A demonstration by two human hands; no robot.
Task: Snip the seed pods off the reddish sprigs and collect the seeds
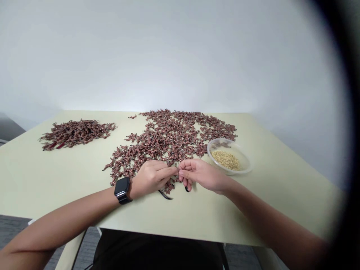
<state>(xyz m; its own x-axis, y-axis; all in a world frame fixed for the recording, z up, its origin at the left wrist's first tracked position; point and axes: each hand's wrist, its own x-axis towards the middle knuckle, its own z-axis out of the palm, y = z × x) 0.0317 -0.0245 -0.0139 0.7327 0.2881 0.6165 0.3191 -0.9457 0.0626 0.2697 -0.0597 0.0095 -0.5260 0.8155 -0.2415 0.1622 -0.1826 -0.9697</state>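
My left hand [155, 175], with a black watch [122, 190] on its wrist, meets my right hand [201, 173] fingertip to fingertip just above the table. Both are pinched closed; whatever lies between the fingers is too small or hidden to make out. A black curved piece [165, 195] shows below the left hand, and a dark tip [186, 189] sticks out under my right fingers. Right behind the hands spreads a wide pile of small reddish-brown pieces [165, 138] with dark ends. To the right stands a clear round plastic bowl [246, 168] holding small gold-coloured pieces [226, 160].
A second heap of similar brown pieces [77, 133] lies at the left of the pale table [135, 219], with some red among them. The table's far edge is close to a white wall [157, 52]. The front edge runs just before my lap.
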